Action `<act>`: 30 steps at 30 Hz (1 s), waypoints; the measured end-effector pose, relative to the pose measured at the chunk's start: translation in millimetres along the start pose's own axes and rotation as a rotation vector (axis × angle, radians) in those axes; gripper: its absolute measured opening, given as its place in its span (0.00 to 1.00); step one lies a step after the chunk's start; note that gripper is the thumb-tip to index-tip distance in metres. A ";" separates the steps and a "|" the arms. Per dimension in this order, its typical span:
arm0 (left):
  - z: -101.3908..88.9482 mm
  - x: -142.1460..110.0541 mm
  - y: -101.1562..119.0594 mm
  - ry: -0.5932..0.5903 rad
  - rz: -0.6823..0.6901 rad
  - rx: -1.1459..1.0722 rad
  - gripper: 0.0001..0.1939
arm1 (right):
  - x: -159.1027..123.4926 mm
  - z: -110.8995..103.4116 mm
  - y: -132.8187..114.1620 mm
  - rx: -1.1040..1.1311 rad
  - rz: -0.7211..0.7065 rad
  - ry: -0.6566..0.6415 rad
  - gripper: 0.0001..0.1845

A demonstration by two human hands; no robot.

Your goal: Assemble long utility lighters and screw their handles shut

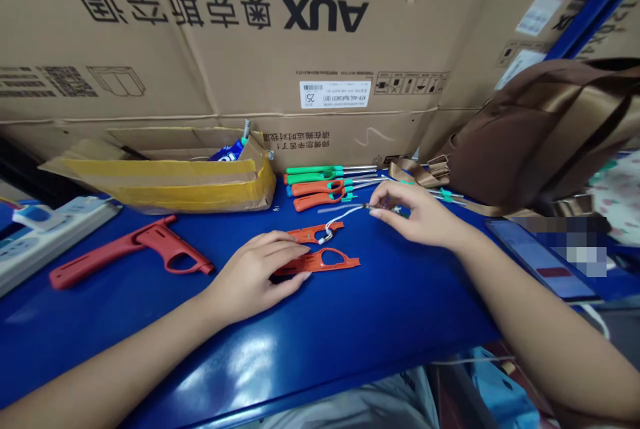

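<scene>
My left hand point(263, 269) rests on the blue table, thumb and fingers closed about the handle end of an orange lighter shell half point(333, 260), its trigger ring sticking out to the right. A second orange shell half point(313, 232) lies just behind, partly under my fingers. My right hand point(413, 212) is raised beyond and to the right, thumb and forefinger pinched on a thin white wire point(340, 217). This wire runs down to a small white-and-metal fitting point(326, 237) at the farther shell half. Small parts by the right fingertips are too fine to make out.
Assembled orange lighters point(317, 202) and green lighters point(313, 176) lie in a row behind. Two red shell pieces point(170, 249) lie left, near a power strip point(80, 229). A taped cardboard box point(200, 186) stands behind. At right are a phone point(540, 262) and brown bag point(490, 129).
</scene>
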State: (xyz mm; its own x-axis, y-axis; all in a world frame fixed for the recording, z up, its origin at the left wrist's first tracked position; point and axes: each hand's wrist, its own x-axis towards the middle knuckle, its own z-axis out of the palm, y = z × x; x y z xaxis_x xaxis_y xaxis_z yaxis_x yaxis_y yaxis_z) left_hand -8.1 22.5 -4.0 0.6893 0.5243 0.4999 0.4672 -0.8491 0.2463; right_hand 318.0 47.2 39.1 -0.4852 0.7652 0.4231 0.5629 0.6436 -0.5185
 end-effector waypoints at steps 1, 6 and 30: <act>1.7 0.2 1.6 0.041 -0.033 -0.039 0.14 | -0.2 5.7 -5.9 0.033 -0.009 -0.033 0.06; 6.2 -0.2 6.0 0.143 -0.237 -0.238 0.11 | -2.8 22.7 -23.9 0.098 -0.025 -0.152 0.05; -10.7 20.5 41.0 0.336 -0.151 0.007 0.26 | -6.0 40.4 -45.2 0.584 0.284 -0.227 0.08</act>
State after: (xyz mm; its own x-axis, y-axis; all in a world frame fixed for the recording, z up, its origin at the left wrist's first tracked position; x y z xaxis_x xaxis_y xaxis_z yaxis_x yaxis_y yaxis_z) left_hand 19.2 -2.2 25.3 0.3924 0.5926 0.7034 0.5543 -0.7627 0.3333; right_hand 268.4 13.0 29.9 -0.5362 0.8405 0.0786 0.2665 0.2569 -0.9290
